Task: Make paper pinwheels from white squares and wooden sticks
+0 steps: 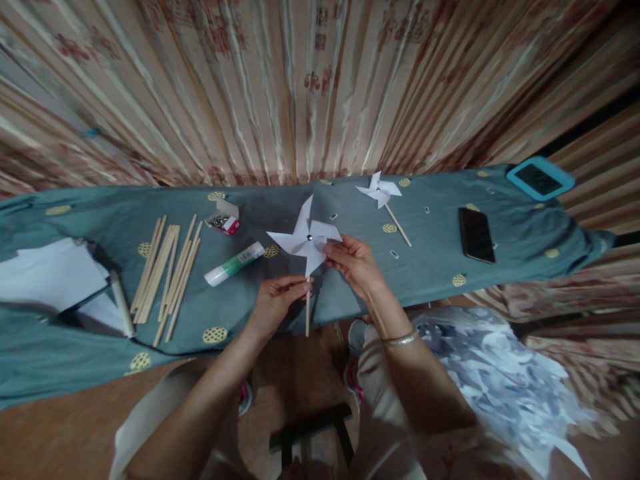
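A white paper pinwheel with a shiny pin at its centre is held upright over the near edge of the table. My left hand pinches its wooden stick just below the paper blades. At the right side, my right hand has thumb and fingers closed on a blade of the same pinwheel. The lower end of the stick hangs free below my left hand. Beyond my right hand, a second white pinwheel lies on the cloth with its stick pointing toward me.
On the green tablecloth, left of my hands, lie a glue stick, an open box of pins, several wooden sticks and white paper sheets. Rightward are a phone and a blue-framed timer. A curtain hangs behind.
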Available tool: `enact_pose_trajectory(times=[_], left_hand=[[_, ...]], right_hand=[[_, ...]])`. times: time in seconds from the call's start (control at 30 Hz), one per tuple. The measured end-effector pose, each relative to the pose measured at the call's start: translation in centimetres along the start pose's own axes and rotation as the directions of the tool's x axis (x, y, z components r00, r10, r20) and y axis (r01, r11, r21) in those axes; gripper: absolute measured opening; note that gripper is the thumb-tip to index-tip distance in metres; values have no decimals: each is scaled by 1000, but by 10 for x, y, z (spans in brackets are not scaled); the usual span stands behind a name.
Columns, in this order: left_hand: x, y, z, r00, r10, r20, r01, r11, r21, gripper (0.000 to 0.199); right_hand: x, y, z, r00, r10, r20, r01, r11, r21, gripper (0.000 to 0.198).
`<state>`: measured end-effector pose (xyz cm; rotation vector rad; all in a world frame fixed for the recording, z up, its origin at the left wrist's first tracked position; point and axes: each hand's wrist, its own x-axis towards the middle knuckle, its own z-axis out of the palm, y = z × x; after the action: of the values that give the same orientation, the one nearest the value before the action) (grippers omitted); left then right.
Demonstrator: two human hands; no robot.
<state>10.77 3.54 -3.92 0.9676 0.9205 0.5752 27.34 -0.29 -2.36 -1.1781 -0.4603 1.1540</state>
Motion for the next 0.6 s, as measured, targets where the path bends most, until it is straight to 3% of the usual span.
enact_pose_trajectory(times=[0.17, 0.6], left_hand=[[2, -3, -3, 999, 32, -12, -31, 999, 27, 35], [6, 0, -6, 998, 41, -46, -42, 999, -18, 40]], right_hand=[[1, 2, -4, 999, -38, 2, 38, 995, -90, 43], [-3, 6, -3, 999, -33, 22, 36, 991, -128, 43]])
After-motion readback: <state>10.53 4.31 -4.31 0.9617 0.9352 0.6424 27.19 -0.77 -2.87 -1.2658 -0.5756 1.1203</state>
